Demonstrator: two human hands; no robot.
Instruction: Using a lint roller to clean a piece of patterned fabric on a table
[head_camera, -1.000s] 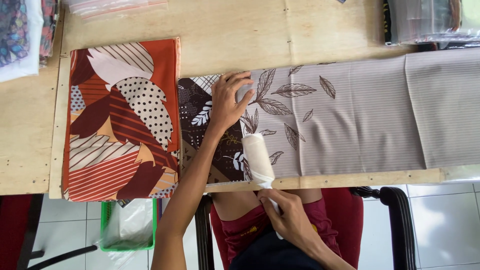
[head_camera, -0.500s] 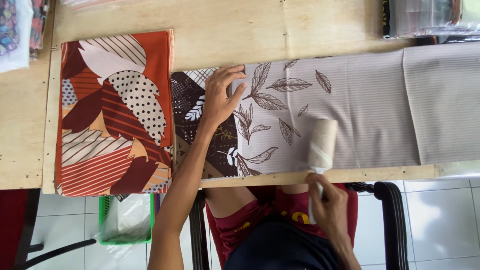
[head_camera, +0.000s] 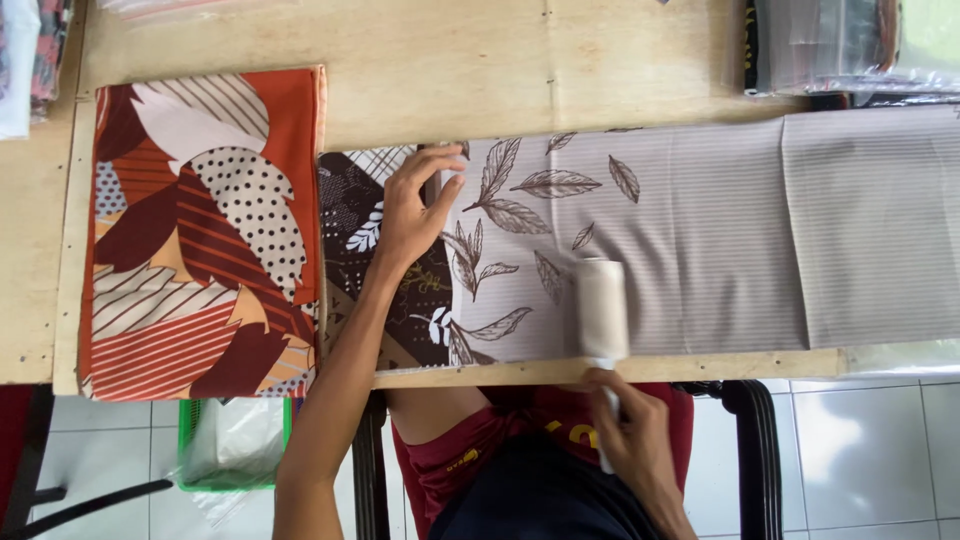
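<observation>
Since the earlier frame the lint roller (head_camera: 601, 306) has slid back left along the grey leaf-print cloth (head_camera: 680, 230), from the plain striped part toward the printed leaves, and the left hand (head_camera: 418, 205) has barely shifted; the right hand (head_camera: 628, 440) is closed around the roller's handle below the near edge of the wooden surface (head_camera: 450, 70), while the left hand lies flat with fingers spread, pressing the cloth at its dark patterned end; the roller's drum stands on the cloth just inside the near edge, its long axis running across the cloth's width, away from the body; the cloth itself stretches lengthwise left to right, so its free length lies to the right of the roller, toward a fold line; leftward, the pinning hand is near, and beyond it an orange patterned cloth (head_camera: 200, 230) lies touching the dark end; stacked packets (head_camera: 850, 45) sit at the far right corner, well apart.
</observation>
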